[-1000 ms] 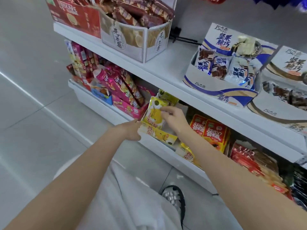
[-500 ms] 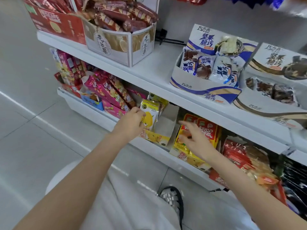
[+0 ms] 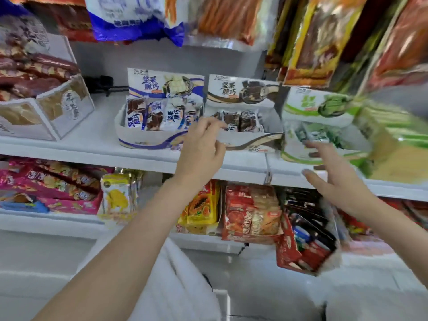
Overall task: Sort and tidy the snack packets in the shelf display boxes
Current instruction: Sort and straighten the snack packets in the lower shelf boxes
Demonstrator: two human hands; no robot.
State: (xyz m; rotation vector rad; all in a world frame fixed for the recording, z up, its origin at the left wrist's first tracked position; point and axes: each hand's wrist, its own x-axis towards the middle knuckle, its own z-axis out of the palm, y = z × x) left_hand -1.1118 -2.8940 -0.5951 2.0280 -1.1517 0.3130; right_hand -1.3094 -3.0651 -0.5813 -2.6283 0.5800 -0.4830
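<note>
Three display boxes of snack packets stand side by side on the middle shelf: a blue-trimmed box (image 3: 143, 140), a brown-trimmed box (image 3: 252, 142) and a green-trimmed box (image 3: 298, 151). My left hand (image 3: 201, 149) is raised in front of the gap between the blue and brown boxes, fingers loosely curled, holding nothing. My right hand (image 3: 335, 179) is spread with straight fingers in front of the green box's front wall; touching or apart, I cannot tell. Small packets (image 3: 152, 117) stand in the blue box, dark ones (image 3: 240, 121) in the brown box.
A carton of reddish sausages (image 3: 46, 105) stands at the left of the same shelf. Below, the lower shelf holds pink packets (image 3: 53, 181), a yellow packet (image 3: 115, 198), papaya packs (image 3: 201, 205) and red bags (image 3: 250, 209). Large hanging bags (image 3: 324, 38) crowd the upper right.
Both hands rose from the lower shelf's yellow and red packets to the middle shelf's display boxes. The view tilted upward and moved right.
</note>
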